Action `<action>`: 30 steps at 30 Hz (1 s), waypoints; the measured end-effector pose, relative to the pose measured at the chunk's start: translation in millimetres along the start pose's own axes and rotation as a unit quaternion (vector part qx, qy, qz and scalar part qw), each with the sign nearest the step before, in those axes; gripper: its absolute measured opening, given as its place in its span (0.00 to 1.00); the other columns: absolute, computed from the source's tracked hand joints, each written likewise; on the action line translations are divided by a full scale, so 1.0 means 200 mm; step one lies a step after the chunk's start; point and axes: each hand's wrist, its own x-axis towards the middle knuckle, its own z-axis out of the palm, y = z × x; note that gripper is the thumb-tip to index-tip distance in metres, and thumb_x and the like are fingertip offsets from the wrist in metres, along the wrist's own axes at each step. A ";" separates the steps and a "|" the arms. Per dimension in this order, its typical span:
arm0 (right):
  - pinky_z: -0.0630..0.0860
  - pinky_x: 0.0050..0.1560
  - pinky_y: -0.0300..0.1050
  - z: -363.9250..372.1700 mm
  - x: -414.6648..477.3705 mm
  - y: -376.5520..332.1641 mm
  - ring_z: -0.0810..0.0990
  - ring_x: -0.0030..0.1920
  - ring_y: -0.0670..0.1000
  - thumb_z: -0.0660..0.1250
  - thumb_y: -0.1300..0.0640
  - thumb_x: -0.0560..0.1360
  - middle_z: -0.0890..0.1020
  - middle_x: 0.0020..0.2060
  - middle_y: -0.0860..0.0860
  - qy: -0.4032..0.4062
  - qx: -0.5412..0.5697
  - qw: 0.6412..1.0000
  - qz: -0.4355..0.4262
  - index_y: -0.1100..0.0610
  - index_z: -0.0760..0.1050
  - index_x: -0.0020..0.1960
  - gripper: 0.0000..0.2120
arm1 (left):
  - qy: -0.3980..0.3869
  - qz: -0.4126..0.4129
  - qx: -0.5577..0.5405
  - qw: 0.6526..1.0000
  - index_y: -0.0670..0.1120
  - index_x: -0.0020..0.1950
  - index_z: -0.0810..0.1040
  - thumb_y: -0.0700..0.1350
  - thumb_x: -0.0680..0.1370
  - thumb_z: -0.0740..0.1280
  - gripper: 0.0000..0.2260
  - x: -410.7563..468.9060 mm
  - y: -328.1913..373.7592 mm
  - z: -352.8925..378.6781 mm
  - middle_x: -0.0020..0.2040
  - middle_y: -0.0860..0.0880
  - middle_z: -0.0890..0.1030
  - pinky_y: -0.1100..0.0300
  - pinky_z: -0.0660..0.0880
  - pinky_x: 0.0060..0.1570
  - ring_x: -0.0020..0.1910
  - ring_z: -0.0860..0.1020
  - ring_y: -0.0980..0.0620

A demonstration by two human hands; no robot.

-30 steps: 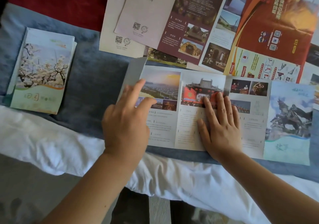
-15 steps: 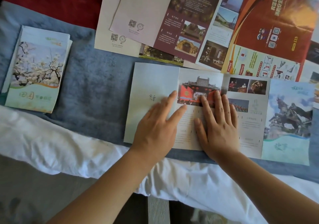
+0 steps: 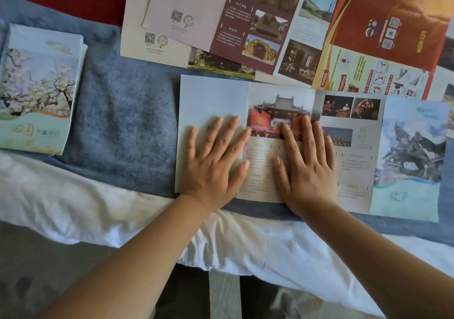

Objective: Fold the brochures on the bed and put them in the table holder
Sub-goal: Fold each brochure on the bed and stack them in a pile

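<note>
Pressing down a folded-over panel of the brochure [image 3: 353,171] near the front edge of the bed [image 3: 127,127], with left hand [image 3: 213,164] and right hand [image 3: 309,166] flat, fingers spread. Risk of a crooked crease from soft bedding giving way or the panel slipping.

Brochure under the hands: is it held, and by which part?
Neither hand grips the brochure. The left hand presses flat on its folded-over blank panel; the right hand on the next panel.
</note>
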 end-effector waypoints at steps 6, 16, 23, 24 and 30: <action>0.41 0.81 0.58 -0.07 -0.02 0.06 0.38 0.83 0.54 0.46 0.37 0.84 0.43 0.84 0.49 -0.016 -0.022 1.000 -0.002 0.41 0.43 0.83 0.31 | 0.003 -0.008 -0.008 1.000 0.54 0.83 0.59 0.57 0.84 0.54 0.26 -0.02 -0.03 0.00 0.84 0.51 0.56 0.36 0.50 0.78 0.83 0.52 0.49; 0.40 0.81 0.60 -0.14 0.01 0.30 0.40 0.83 0.57 0.46 0.36 0.82 0.45 0.84 0.53 -0.007 -0.044 0.999 0.022 0.44 0.48 0.84 0.32 | -0.021 -0.018 0.037 0.999 0.53 0.83 0.58 0.57 0.85 0.52 0.27 -0.16 -0.50 -0.12 0.84 0.49 0.55 0.36 0.51 0.78 0.83 0.53 0.47; 0.45 0.81 0.61 -0.04 0.05 0.11 0.42 0.83 0.56 0.49 0.38 0.82 0.48 0.84 0.54 0.037 0.000 0.999 0.003 0.45 0.49 0.84 0.32 | -0.036 -0.074 0.043 0.996 0.53 0.85 0.51 0.61 0.83 0.51 0.31 -0.23 -0.77 -0.22 0.85 0.48 0.48 0.36 0.45 0.79 0.84 0.47 0.45; 0.46 0.81 0.61 -0.03 0.05 0.10 0.42 0.83 0.56 0.49 0.37 0.82 0.49 0.84 0.54 0.043 0.000 0.999 0.003 0.45 0.49 0.84 0.32 | -0.033 -0.099 0.044 0.994 0.53 0.85 0.49 0.62 0.82 0.52 0.33 -0.23 -0.77 -0.22 0.85 0.48 0.46 0.37 0.43 0.79 0.84 0.45 0.44; 0.47 0.81 0.61 -0.01 0.05 0.12 0.45 0.83 0.57 0.49 0.38 0.83 0.50 0.83 0.54 0.058 -0.008 0.998 -0.010 0.45 0.50 0.84 0.32 | 0.073 -0.230 -0.102 0.965 0.49 0.84 0.53 0.67 0.79 0.60 0.40 -0.17 -0.71 -0.23 0.84 0.38 0.47 0.45 0.48 0.80 0.83 0.46 0.40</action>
